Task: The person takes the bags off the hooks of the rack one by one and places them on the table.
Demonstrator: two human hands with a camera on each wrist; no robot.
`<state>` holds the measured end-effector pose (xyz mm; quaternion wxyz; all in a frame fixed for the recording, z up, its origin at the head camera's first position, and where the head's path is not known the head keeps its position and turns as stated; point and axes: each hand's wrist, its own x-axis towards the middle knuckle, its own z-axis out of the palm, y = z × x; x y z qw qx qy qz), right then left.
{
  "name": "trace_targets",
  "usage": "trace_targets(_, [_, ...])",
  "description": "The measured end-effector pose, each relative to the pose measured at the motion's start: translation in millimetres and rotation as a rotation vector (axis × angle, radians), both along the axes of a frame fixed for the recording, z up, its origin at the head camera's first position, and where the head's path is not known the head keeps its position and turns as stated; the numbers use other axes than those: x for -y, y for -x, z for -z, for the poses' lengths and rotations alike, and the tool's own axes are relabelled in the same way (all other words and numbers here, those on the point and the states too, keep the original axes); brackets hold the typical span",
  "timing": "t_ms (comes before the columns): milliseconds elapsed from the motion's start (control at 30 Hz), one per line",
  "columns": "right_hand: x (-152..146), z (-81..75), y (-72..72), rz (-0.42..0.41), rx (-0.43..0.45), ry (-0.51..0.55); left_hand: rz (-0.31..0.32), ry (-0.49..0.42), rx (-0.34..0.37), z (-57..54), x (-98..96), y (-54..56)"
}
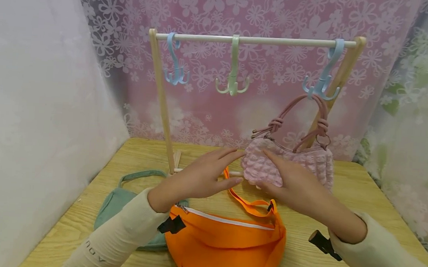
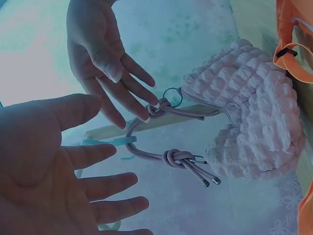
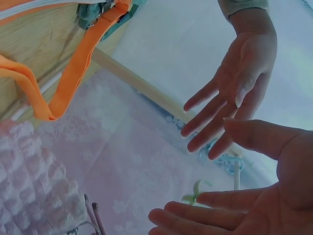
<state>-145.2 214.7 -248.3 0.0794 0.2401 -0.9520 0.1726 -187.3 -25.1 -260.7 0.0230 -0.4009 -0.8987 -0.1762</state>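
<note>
Pale sleeves (image 1: pixel 125 230), spread hands (image 1: pixel 202 174), pink bag (image 2: pixel 259 110) hanging beyond

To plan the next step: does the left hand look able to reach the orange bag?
Probably yes: the left hand is empty, and the orange bag lies near, with nothing on top.

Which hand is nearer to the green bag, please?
Left. The left hand is above and right of the green bag; the right hand is farther right, by the pink bag.

puckered cloth pink bag (image 1: pixel 318 166), matt cloth orange bag (image 1: pixel 225 250), smooth plastic hooks (image 1: pixel 234 65), grained wooden tabletop (image 1: pixel 361 191)
</note>
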Motion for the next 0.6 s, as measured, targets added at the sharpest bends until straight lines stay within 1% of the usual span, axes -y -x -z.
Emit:
trace_targets(67, [-6,-1.3,-1.9,0.007,-0.029,-0.005,0.000,-0.004,-0.001,-2.9,-3.5,-0.1])
trace_targets(133, [-11,-2.7,-3.7,0.017,-0.038,-0.006,-0.005,-0.011,-0.003,-6.3,-6.3,-0.3])
trace_targets(200, [-15,-3.8,-4.6,0.028,-0.035,-0.006,-0.008,-0.009,-0.021,-10.3,-8.9,-0.2])
trace_targets(400, [-31,-8.4,-5.0,0.078,-0.014,-0.001,0.023,-0.023,-0.093,-28.5,-21.4,0.1])
trace_targets(500, [-39,-10.0,-3.7,0.110,-0.015,-0.005,0.038,-0.037,-0.102,-37.6,-28.0,1.9])
trace_targets(600, [-46,-9.8,-1.5,0.139,-0.024,-0.032,0.035,-0.047,-0.110,-45.1,-32.8,5.0])
